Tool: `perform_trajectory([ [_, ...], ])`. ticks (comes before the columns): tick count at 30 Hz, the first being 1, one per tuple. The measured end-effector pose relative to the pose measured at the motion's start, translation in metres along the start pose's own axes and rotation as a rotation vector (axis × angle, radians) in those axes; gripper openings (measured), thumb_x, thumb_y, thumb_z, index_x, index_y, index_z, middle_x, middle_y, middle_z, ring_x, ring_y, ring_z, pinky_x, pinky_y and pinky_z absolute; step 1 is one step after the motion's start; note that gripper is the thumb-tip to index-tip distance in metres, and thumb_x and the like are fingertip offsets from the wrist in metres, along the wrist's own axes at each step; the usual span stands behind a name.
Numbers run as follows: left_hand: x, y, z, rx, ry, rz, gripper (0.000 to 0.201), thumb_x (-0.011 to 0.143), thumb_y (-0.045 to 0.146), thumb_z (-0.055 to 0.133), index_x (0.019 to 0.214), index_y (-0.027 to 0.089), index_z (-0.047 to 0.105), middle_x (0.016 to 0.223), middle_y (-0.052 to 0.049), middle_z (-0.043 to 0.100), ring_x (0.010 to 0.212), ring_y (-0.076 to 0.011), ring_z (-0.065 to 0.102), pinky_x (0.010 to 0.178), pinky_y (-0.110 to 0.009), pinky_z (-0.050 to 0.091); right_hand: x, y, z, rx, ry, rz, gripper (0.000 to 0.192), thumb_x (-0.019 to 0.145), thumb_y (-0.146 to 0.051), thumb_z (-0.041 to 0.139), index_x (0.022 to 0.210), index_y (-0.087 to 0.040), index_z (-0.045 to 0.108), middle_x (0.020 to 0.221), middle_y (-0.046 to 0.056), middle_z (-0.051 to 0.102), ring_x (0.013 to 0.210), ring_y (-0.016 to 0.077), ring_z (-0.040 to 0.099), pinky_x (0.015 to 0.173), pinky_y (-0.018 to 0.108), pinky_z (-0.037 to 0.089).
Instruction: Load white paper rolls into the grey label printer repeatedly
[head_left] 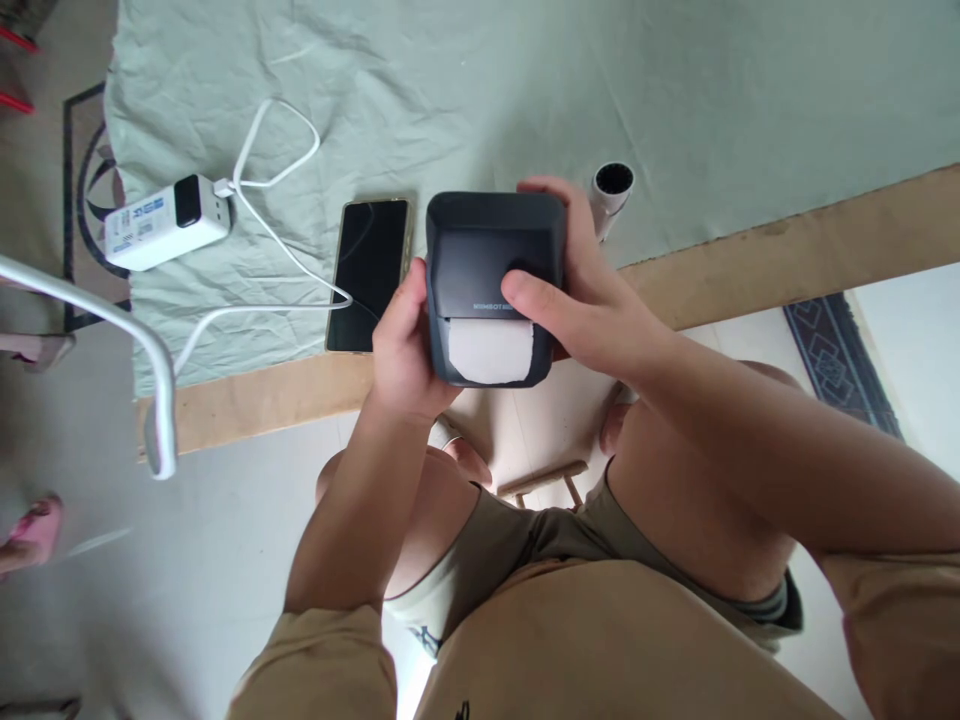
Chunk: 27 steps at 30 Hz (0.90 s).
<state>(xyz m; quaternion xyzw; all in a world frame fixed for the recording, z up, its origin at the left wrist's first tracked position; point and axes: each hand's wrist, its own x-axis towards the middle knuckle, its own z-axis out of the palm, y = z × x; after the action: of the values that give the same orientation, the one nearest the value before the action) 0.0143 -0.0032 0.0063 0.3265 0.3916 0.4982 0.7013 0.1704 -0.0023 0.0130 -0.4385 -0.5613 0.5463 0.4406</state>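
A dark grey label printer (pixel 491 265) is held up between my two hands over the near edge of the table. A strip of white paper (pixel 491 350) with a ragged end sticks out of its slot. My left hand (pixel 405 345) grips the printer's left side, thumb along the edge and the other fingers hidden beneath. My right hand (pixel 581 280) wraps around the right side, with its thumb pressed on the lid beside the printed lettering. Just left of the printer lies a black-screened smartphone (pixel 367 270) in a clear case.
A white power bank (pixel 169 225) with a plugged-in white cable (pixel 277 240) lies on the left of the green tablecloth (pixel 450 90). A small white cylinder (pixel 611 195) with a dark top stands right of the printer. Another person's foot in a pink slipper (pixel 41 525) shows at far left.
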Motion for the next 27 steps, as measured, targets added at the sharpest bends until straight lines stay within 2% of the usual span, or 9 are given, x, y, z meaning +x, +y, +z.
perform_trajectory([
  [3,0.001,-0.001,-0.001,-0.041,0.023,0.003,0.039,0.094,0.045,0.044,0.098,0.016,0.069,0.103,-0.006,0.073,0.131,-0.0274,0.053,0.106,-0.037,0.048,0.001,0.002,-0.002,-0.022,-0.03,0.041,0.068,0.084,-0.042,0.059,0.139,-0.024,0.023,0.133,0.006,0.054,0.112,0.0162,0.06,0.094,0.033,0.057],
  [5,0.003,-0.001,-0.001,-0.072,0.039,0.005,0.034,0.092,0.04,0.046,0.092,0.016,0.07,0.093,-0.005,0.074,0.127,-0.0254,0.057,0.105,-0.036,0.049,0.001,0.003,-0.003,-0.079,-0.005,0.062,0.068,0.084,-0.043,0.058,0.14,-0.025,0.025,0.136,0.006,0.052,0.118,0.019,0.057,0.102,0.039,0.054],
  [8,0.004,-0.001,0.001,-0.092,0.068,-0.02,0.036,0.092,0.038,0.041,0.085,0.016,0.069,0.085,-0.004,0.073,0.122,-0.0244,0.061,0.104,-0.036,0.05,0.002,0.004,-0.006,-0.204,0.048,-0.018,0.067,0.083,-0.04,0.059,0.141,-0.025,0.03,0.136,0.007,0.051,0.126,0.0224,0.052,0.111,0.043,0.047],
  [12,0.003,0.0,0.003,-0.12,0.095,-0.044,0.029,0.09,0.035,0.045,0.077,0.019,0.065,0.082,-0.004,0.073,0.11,-0.0228,0.066,0.102,-0.032,0.051,0.002,0.004,-0.009,-0.231,-0.02,-0.075,0.068,0.082,-0.031,0.055,0.143,-0.026,0.027,0.133,0.006,0.053,0.123,0.022,0.054,0.106,0.041,0.051],
  [16,0.002,-0.002,0.002,-0.158,0.092,0.004,0.022,0.089,0.032,0.051,0.076,0.018,0.063,0.075,-0.001,0.07,0.093,-0.0182,0.07,0.099,-0.031,0.052,0.0,0.0,-0.011,-0.196,-0.098,-0.073,0.076,0.078,-0.028,0.053,0.146,-0.023,0.021,0.14,0.007,0.047,0.126,0.0223,0.052,0.103,0.039,0.053],
  [21,0.004,-0.001,-0.001,-0.174,0.115,-0.054,0.022,0.087,0.031,0.05,0.074,0.017,0.061,0.072,-0.002,0.068,0.106,-0.0214,0.069,0.096,-0.032,0.054,-0.001,0.001,-0.011,-0.185,-0.122,-0.088,0.077,0.078,-0.029,0.055,0.146,-0.021,0.018,0.148,0.01,0.039,0.131,0.0245,0.048,0.105,0.043,0.051],
  [27,0.005,0.001,-0.004,-0.139,0.128,-0.099,0.026,0.088,0.034,0.05,0.07,0.019,0.061,0.07,-0.005,0.069,0.108,-0.026,0.068,0.099,-0.039,0.054,0.0,0.011,-0.012,-0.239,-0.103,-0.245,0.076,0.079,-0.036,0.06,0.144,-0.024,0.023,0.15,0.009,0.036,0.134,0.025,0.044,0.116,0.045,0.041],
])
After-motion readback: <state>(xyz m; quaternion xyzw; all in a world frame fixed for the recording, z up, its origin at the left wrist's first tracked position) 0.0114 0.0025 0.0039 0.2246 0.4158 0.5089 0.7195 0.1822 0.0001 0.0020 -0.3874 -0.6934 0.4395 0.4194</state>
